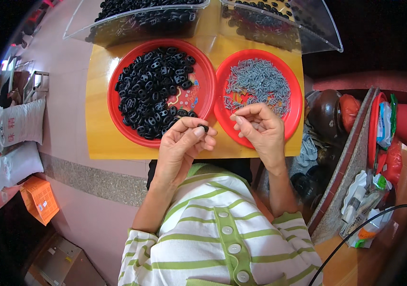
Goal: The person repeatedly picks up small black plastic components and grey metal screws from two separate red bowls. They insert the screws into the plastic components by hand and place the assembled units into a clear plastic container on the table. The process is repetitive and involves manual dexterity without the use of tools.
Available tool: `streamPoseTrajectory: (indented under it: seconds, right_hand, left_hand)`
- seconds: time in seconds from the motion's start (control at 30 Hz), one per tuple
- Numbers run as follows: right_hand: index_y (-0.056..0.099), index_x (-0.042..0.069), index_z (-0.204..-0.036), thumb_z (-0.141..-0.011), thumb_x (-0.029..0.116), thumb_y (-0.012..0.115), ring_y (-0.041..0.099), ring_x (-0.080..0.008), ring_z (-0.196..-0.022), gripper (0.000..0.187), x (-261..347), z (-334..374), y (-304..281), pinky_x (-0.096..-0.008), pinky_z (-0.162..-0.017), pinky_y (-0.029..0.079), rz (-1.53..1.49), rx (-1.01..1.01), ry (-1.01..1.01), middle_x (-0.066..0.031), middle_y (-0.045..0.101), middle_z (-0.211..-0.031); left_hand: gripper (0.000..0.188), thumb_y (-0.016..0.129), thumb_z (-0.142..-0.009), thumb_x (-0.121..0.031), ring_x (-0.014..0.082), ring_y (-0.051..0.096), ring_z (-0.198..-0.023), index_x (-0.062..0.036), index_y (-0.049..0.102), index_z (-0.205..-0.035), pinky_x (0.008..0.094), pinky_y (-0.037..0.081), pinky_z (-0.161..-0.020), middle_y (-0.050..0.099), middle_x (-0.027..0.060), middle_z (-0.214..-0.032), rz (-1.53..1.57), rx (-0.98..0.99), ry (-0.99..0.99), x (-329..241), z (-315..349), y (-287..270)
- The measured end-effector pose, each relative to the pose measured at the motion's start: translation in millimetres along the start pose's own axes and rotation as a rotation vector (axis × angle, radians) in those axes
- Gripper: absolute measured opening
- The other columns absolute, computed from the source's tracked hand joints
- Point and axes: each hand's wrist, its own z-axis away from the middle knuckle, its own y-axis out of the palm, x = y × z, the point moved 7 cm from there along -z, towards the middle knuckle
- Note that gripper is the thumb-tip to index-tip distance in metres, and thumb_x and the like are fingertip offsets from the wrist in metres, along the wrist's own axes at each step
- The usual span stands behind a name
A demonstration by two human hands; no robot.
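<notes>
The left hand (pixel 182 143) pinches a small black oval piece (pixel 204 127) in the grip of thumb and forefinger; just beside it the right hand (pixel 260 128) is clenched lightly, fingertips nipping a small grey pin (pixel 232 117); beyond the left grip a red plate (pixel 206 71) holds black pieces; beyond the right one, another red plate (pixel 295 107) holds grey pins; both rest on the yellow tabletop (pixel 99 128); farthest stand two clear bins (pixel 82 21).

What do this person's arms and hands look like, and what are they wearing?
Both hands, the left hand and the right hand, are bare: no gloves, and no rings or watch that I can see. The forearms are uncovered. The short sleeves belong to a white top with green stripes and pale green buttons.
</notes>
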Motion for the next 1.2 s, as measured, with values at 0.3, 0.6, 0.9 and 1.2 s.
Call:
streamPoseTrajectory:
  seconds: [0.3,0.6,0.9,1.2]
  right_hand:
    - [0.061,0.002,-0.094,-0.085,0.003,0.063,0.057,-0.0086,-0.082,0.009,13,-1,38,-0.0208,-0.071,0.046,-0.218,0.146,-0.169,-0.0053,0.059,-0.095]
    - [0.062,0.002,-0.093,-0.087,0.005,0.062,0.058,-0.0077,-0.076,0.007,12,1,43,-0.0217,-0.066,0.047,-0.182,0.142,-0.117,-0.0028,0.062,-0.085]
    - [0.062,0.002,-0.092,-0.086,0.006,0.062,0.058,-0.0080,-0.075,0.007,15,1,44,-0.0219,-0.065,0.046,-0.081,0.153,-0.151,-0.0028,0.063,-0.084]
    - [0.061,0.001,-0.090,-0.082,0.000,0.063,0.062,-0.0161,-0.076,0.009,32,5,50,-0.0285,-0.067,0.050,0.250,0.109,-0.310,-0.0083,0.062,-0.086]
  left_hand:
    - [0.020,0.055,-0.092,-0.008,0.0141,0.064,-0.078,0.0026,0.060,-0.107,0.0258,0.052,-0.072,0.066,0.0121,-0.095,-0.094,-0.006,0.001,-2,6,5]
    - [0.018,0.054,-0.092,-0.008,0.0136,0.062,-0.076,0.0025,0.061,-0.105,0.0258,0.051,-0.070,0.065,0.0117,-0.093,-0.108,-0.003,0.030,-9,9,8]
    - [0.015,0.055,-0.091,-0.009,0.0128,0.061,-0.070,0.0015,0.058,-0.102,0.0235,0.050,-0.064,0.064,0.0109,-0.090,-0.120,-0.048,0.038,-10,9,7]
    - [0.016,0.055,-0.091,-0.007,0.0114,0.061,-0.072,0.0027,0.061,-0.102,0.0235,0.050,-0.067,0.066,0.0095,-0.088,-0.216,-0.054,0.080,-16,14,3]
